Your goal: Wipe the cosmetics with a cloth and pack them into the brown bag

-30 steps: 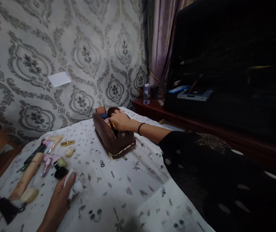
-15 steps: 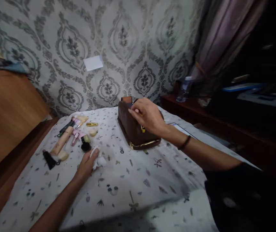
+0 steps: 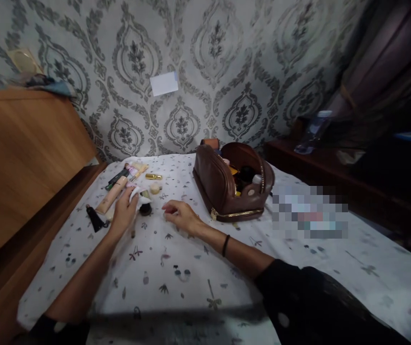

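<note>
My left hand [image 3: 124, 211] is closed on a crumpled white tissue [image 3: 132, 191], held over the left side of the cloth beside the cosmetics. My right hand [image 3: 182, 217] hovers above the cloth, fingers loosely bent and slightly apart, with nothing visible in them. Near the hands lie a round black-lidded jar [image 3: 145, 209], a gold lipstick tube [image 3: 154, 177], a small cream-coloured pot [image 3: 155, 188], a beige tube [image 3: 112, 195] and a black tube [image 3: 94, 218]. A brown leather cosmetic bag [image 3: 214, 179] stands to the right, unzipped at the top, with several items inside.
A patterned white cloth [image 3: 162, 292] covers the surface. At left is a wooden panel [image 3: 29, 158]; a patterned wall [image 3: 198, 57] rises behind. A clear plastic bottle [image 3: 313, 132] stands on a dark ledge at right. A blurred-out patch covers something right of the bag.
My right hand has left the bag and moved left and down to the cloth, revealing the bag's opening. My left hand, still holding the tissue, is closer to the cosmetics. The view has shifted.
</note>
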`<state>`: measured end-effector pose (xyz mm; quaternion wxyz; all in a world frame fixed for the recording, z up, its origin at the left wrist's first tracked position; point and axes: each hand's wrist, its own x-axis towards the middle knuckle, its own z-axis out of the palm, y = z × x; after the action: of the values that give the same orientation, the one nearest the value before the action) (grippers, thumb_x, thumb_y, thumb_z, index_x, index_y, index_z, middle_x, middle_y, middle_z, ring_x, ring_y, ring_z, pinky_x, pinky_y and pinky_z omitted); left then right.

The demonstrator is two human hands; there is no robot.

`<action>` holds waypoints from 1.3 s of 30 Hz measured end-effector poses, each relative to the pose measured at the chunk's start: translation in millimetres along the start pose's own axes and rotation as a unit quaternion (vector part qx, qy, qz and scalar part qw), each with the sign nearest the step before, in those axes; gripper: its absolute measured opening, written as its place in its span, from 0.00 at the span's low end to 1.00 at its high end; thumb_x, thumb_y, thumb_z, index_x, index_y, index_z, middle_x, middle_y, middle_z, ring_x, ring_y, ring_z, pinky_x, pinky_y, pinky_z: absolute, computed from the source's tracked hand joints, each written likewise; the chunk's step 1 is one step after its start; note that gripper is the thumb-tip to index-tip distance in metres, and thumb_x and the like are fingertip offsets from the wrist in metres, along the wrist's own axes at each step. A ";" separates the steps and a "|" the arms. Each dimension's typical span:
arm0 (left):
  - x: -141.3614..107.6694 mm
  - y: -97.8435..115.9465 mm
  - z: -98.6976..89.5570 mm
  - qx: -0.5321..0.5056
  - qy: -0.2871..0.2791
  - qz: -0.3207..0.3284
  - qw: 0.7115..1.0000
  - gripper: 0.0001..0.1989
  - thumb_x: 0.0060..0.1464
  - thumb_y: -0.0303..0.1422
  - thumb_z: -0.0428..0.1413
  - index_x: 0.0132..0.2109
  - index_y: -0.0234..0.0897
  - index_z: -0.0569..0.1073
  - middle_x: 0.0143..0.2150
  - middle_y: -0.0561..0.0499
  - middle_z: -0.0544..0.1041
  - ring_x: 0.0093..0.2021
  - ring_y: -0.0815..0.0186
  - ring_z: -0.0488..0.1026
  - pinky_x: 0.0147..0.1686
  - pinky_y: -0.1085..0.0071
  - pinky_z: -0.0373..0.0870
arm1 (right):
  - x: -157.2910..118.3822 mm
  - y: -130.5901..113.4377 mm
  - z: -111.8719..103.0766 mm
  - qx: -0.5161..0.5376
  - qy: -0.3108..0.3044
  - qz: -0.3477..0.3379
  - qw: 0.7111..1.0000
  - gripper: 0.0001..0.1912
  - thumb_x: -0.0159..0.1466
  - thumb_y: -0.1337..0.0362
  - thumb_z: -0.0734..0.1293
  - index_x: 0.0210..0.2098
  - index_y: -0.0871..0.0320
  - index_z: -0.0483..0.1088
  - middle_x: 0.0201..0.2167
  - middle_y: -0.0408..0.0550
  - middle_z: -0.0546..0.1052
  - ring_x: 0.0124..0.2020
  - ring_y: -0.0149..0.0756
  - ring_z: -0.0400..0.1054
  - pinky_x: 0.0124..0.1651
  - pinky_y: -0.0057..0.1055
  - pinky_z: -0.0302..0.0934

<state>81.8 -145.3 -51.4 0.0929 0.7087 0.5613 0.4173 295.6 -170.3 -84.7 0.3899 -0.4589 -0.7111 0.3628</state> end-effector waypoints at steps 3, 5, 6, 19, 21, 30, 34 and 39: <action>17.7 -15.0 2.1 0.054 -0.036 -0.009 0.998 0.16 0.59 0.43 0.50 0.45 0.38 0.73 0.45 0.44 0.77 0.50 0.53 0.72 0.53 0.59 0.67 | 3.5 8.3 10.6 0.025 0.030 0.008 0.999 0.09 0.61 0.71 0.65 0.40 0.60 0.76 0.31 0.45 0.78 0.33 0.34 0.72 0.39 0.30 0.66; 20.7 -21.3 8.8 0.074 -0.048 -0.027 0.996 0.16 0.56 0.46 0.54 0.43 0.38 0.74 0.43 0.44 0.76 0.48 0.51 0.72 0.51 0.58 0.68 | 0.6 13.1 13.5 0.030 0.038 0.005 0.999 0.09 0.61 0.71 0.64 0.38 0.59 0.75 0.31 0.44 0.78 0.33 0.34 0.72 0.39 0.30 0.66; 20.4 -23.6 12.7 0.084 -0.052 -0.036 0.994 0.18 0.55 0.47 0.56 0.43 0.38 0.74 0.43 0.44 0.76 0.48 0.51 0.72 0.49 0.58 0.68 | -1.6 15.0 14.2 0.032 0.038 0.002 0.999 0.08 0.61 0.72 0.64 0.37 0.59 0.75 0.31 0.44 0.78 0.34 0.33 0.72 0.40 0.29 0.66; 15.9 -35.9 24.1 0.001 -0.089 -0.017 0.996 0.17 0.54 0.43 0.57 0.46 0.38 0.70 0.42 0.51 0.74 0.43 0.60 0.71 0.44 0.65 0.68 | -10.3 14.3 14.4 0.016 0.062 -0.041 0.997 0.12 0.61 0.70 0.65 0.44 0.58 0.73 0.38 0.46 0.78 0.38 0.33 0.73 0.42 0.31 0.67; 13.8 -33.8 23.1 -0.034 -0.097 -0.002 0.995 0.18 0.53 0.42 0.58 0.47 0.38 0.70 0.43 0.50 0.75 0.44 0.60 0.71 0.46 0.64 0.69 | -11.3 14.7 13.8 0.022 0.068 -0.045 0.996 0.14 0.61 0.70 0.65 0.47 0.57 0.72 0.41 0.48 0.77 0.40 0.34 0.72 0.42 0.31 0.68; 3.0 -13.8 17.8 -0.144 -0.189 0.103 0.966 0.20 0.54 0.41 0.60 0.52 0.39 0.75 0.56 0.43 0.77 0.59 0.53 0.71 0.63 0.55 0.62 | 0.5 21.5 19.1 -0.037 0.056 -0.086 0.994 0.29 0.60 0.67 0.67 0.61 0.57 0.64 0.56 0.56 0.71 0.53 0.44 0.68 0.55 0.44 0.67; -0.5 -13.8 15.6 -0.148 -0.238 0.104 0.954 0.30 0.55 0.44 0.62 0.62 0.38 0.68 0.63 0.42 0.72 0.64 0.52 0.67 0.66 0.55 0.59 | 19.0 21.2 25.0 -0.080 0.033 -0.104 0.991 0.33 0.57 0.69 0.69 0.61 0.63 0.63 0.58 0.60 0.71 0.59 0.50 0.64 0.64 0.48 0.59; 0.6 -12.9 3.7 -0.084 -0.279 0.096 0.952 0.38 0.49 0.48 0.65 0.63 0.38 0.64 0.63 0.41 0.68 0.64 0.49 0.65 0.65 0.56 0.61 | 23.7 22.5 24.1 -0.058 0.049 -0.049 0.996 0.26 0.58 0.69 0.68 0.56 0.63 0.67 0.51 0.56 0.75 0.52 0.45 0.69 0.57 0.43 0.63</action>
<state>75.1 -139.0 -61.2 0.2648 0.8371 0.4051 0.2552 276.0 -144.8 -109.6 0.4142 -0.4624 -0.7330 0.2780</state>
